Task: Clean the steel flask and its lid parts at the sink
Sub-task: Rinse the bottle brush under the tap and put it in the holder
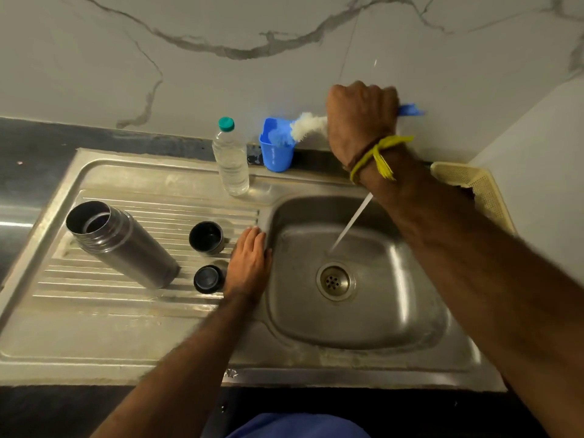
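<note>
Blue cloth [300, 426] of the person's clothing shows at the near edge, against the dark front of the desk [47, 412].

Left hand [249, 263]: fingers straight, palm down, resting on the drainboard at the left lip of the sink basin [420, 311]. It holds nothing.

Right hand [360, 118]: raised at the far side above the basin, fingers curled tight round the blue handle of a bottle brush [308, 126]. The white bristle head points left, just beside or touching the blue cup [276, 150]; contact cannot be settled.

Steel flask [121, 243]: open, standing on the ribbed drainboard [94, 298], left of the basin. Two dark lid parts sit between the flask and the left hand: far lid cup [207, 238], mouth up, and near lid cap [208, 279], which the left wrist all but touches.

Water stream [350, 221] is running into the basin near the drain [333, 281].

Risks, judged:
- Swinging the brush leftward could knock the blue cup or the clear water bottle [230, 159], both on the far rim.
- A careless move of the left wrist could nudge the near cap toward the basin.
- On wet ribs, the tall flask may tip if bumped.

Room: the basin itself is open; the near drainboard is bare steel. On the right, a cream basket [474, 184] and the wall crowd the right arm.
</note>
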